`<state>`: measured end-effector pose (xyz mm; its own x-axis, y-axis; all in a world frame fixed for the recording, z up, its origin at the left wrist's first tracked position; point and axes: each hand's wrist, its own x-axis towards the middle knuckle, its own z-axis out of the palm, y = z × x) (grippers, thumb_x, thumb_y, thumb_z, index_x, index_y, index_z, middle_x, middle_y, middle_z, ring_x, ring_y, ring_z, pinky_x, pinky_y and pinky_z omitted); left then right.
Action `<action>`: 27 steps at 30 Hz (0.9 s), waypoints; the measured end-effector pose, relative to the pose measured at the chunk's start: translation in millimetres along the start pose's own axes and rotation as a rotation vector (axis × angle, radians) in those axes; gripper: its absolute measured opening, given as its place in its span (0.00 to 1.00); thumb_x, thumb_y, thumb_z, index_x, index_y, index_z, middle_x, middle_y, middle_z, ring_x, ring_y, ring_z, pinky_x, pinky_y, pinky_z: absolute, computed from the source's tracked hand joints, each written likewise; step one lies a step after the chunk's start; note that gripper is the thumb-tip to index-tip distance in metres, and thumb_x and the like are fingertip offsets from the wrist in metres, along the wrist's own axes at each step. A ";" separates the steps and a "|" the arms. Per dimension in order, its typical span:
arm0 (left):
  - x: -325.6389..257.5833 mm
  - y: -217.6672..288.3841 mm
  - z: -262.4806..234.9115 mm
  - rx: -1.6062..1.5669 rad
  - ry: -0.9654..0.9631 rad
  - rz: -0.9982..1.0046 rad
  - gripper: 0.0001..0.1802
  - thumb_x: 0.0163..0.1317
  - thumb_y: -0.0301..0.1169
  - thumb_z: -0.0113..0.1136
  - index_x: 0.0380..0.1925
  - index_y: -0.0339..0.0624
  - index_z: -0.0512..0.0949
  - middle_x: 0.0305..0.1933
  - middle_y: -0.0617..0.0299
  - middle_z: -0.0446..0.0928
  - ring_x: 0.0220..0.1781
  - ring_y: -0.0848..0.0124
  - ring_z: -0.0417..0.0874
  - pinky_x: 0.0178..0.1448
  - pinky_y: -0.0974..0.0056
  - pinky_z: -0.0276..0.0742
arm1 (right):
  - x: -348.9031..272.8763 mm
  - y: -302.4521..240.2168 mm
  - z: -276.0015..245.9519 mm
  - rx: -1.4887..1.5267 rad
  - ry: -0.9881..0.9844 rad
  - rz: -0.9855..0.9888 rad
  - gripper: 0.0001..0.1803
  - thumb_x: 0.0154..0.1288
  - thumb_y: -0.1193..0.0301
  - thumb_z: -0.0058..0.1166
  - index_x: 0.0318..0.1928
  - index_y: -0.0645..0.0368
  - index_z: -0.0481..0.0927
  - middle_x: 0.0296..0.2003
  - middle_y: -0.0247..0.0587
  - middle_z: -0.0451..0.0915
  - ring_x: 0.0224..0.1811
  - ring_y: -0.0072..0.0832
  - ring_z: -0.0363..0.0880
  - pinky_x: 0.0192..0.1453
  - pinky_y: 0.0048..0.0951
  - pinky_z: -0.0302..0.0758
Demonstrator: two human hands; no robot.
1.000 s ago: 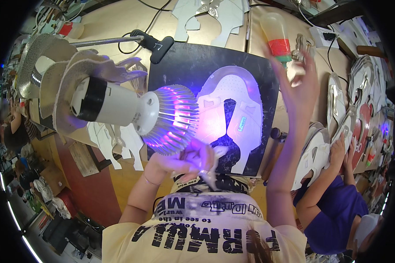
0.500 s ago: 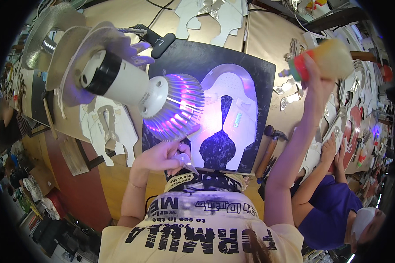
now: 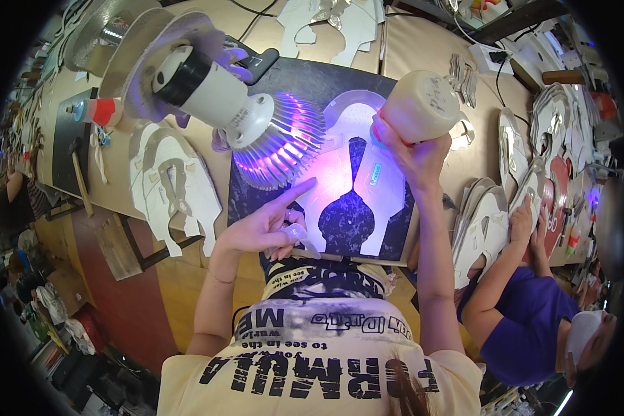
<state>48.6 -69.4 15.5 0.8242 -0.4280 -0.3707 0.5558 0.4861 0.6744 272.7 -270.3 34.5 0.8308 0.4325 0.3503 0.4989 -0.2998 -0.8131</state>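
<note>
Black mat point(image 3: 388, 244) — right hand point(image 3: 409, 149) grips cream bottle point(image 3: 419, 105).

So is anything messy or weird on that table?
Nothing looks spilled or broken. The white cut-out piece lies flat on the dark mat under the purple lamp. The left hand touches its edge, and the right hand holds a cream bottle tipped over it.

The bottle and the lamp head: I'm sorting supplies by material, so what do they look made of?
Bottle in the right hand: likely soft plastic, matte cream, slightly translucent. Lamp head: seemingly metal, with shiny ribbed fins catching the purple glow, on a glossy white body, plastic or ceramic.
</note>
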 end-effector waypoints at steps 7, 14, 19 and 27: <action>0.0 -1.3 0.7 0.024 0.012 0.001 0.51 0.61 0.16 0.53 0.79 0.50 0.38 0.39 0.57 0.74 0.23 0.75 0.78 0.23 0.74 0.71 | -9.5 -1.5 0.8 -0.037 -0.046 -0.029 0.21 0.53 0.62 0.74 0.42 0.63 0.83 0.38 0.45 0.86 0.36 0.32 0.87 0.42 0.32 0.82; 1.7 -2.8 0.8 0.018 0.033 0.034 0.49 0.63 0.18 0.57 0.78 0.45 0.41 0.33 0.59 0.73 0.23 0.74 0.78 0.24 0.73 0.73 | -0.1 4.6 -15.5 0.388 -0.137 0.576 0.31 0.57 0.59 0.72 0.53 0.67 0.76 0.41 0.45 0.85 0.42 0.27 0.84 0.49 0.29 0.81; 5.2 -5.3 -0.2 0.151 0.083 0.038 0.42 0.65 0.27 0.62 0.74 0.33 0.52 0.32 0.59 0.74 0.22 0.74 0.78 0.23 0.71 0.74 | 9.0 -0.4 -61.9 -0.087 -0.107 0.583 0.51 0.50 0.40 0.70 0.59 0.73 0.72 0.43 0.55 0.84 0.46 0.38 0.86 0.52 0.34 0.80; 4.8 -12.3 -3.1 0.239 0.128 0.044 0.33 0.68 0.32 0.62 0.68 0.32 0.62 0.27 0.62 0.74 0.22 0.74 0.77 0.25 0.71 0.72 | 45.1 34.4 -123.9 -0.581 0.096 0.591 0.54 0.46 0.27 0.60 0.53 0.70 0.75 0.37 0.58 0.85 0.45 0.46 0.86 0.48 0.40 0.81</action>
<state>46.1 -75.1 3.5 0.8624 -0.3035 -0.4052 0.4905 0.3023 0.8173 357.9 -366.5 79.8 1.0000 -0.0007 0.0005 -0.0004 -0.8568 -0.5157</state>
